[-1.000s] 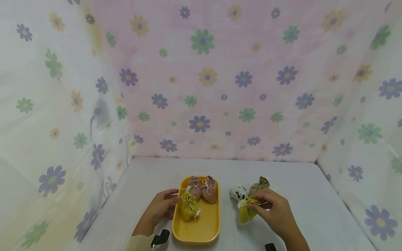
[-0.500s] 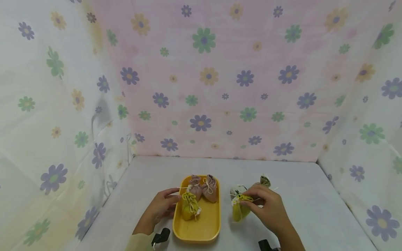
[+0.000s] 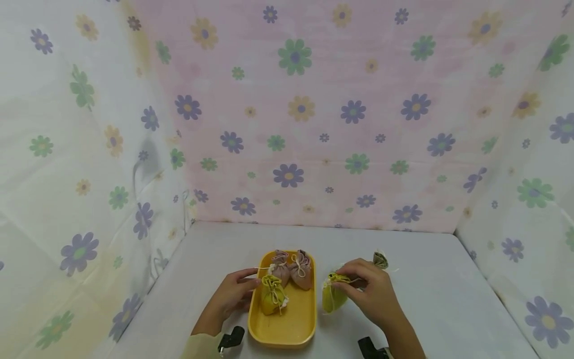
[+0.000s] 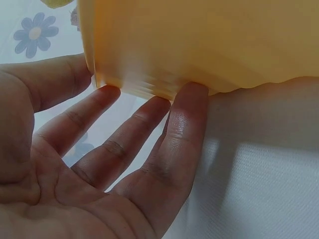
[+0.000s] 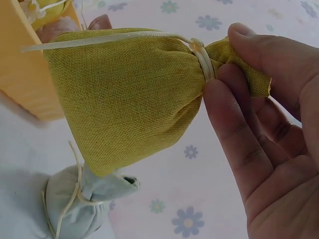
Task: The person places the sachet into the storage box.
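In the head view my right hand (image 3: 365, 286) pinches a mustard-yellow drawstring pouch (image 3: 333, 297) by its gathered neck, just right of a yellow tray (image 3: 282, 336). The right wrist view shows this pouch (image 5: 124, 94) hanging sideways, with a cream cord tied round the neck, between thumb and fingers. On the left, my left hand (image 3: 230, 297) touches the tray's outer side; in the left wrist view its fingertips (image 4: 189, 97) meet the yellow wall (image 4: 209, 45) and the thumb lies by the rim. Another yellow pouch (image 3: 272, 299) and two dusty-pink pouches (image 3: 301, 274) lie in the tray.
Behind my right hand the top of an olive pouch (image 3: 380, 260) shows. A pale grey-green tied pouch (image 5: 75, 204) stands on the table below the held one in the right wrist view. Flower-printed curtains (image 3: 314, 149) surround the white table (image 3: 417, 294).
My right hand has moved left with the yellow pouch, from beside the other loose pouches to near the tray. My left hand and the tray have stayed in place.
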`<state>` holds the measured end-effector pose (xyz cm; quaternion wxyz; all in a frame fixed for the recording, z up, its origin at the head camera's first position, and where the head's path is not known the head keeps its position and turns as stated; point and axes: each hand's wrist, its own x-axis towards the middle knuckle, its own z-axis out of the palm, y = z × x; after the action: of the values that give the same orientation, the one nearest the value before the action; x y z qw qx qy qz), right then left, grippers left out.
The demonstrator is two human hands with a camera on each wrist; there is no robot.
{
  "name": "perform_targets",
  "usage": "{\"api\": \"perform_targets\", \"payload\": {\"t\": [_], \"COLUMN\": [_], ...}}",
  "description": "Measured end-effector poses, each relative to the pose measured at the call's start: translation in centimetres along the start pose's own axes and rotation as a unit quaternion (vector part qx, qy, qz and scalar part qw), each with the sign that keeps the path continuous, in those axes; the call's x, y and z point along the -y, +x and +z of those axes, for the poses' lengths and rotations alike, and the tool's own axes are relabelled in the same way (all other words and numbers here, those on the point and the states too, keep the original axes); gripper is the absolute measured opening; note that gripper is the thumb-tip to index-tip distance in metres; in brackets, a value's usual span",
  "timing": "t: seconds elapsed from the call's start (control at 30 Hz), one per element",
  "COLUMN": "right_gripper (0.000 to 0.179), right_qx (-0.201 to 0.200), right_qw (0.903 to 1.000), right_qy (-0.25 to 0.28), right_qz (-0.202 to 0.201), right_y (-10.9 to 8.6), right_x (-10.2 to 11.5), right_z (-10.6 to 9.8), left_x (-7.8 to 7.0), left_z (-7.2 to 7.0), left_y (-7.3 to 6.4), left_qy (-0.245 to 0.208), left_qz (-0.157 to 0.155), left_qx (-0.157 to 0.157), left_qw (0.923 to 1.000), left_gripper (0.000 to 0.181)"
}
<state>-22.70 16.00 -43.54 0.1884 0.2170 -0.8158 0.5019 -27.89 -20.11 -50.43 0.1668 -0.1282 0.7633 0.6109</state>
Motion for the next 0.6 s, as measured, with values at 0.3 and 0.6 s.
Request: {"api": "perform_targets", "payload": {"t": [0.3,0.6], "right_gripper": [0.023,0.02], "right_qx": [0.018,0.038], "right_qw": [0.9987,0.9979], "right_qy": [0.029,0.051], "right_qz": [-0.037,-0.011], "right_y": [1.0,1.4], "right_x": [0.8,1.6], "right_z": [1.4,3.0], "left_x": [0.1,-0.1], "left_z": [0.0,0.0], "left_y": [-0.1,-0.1], "left_qy": [0.005,0.01], "left_qz": [0.002,0.0], "left_qx": [-0.002,0.004], "left_qw": [1.0,0.9999], "left_gripper": [0.062,0.062]}}
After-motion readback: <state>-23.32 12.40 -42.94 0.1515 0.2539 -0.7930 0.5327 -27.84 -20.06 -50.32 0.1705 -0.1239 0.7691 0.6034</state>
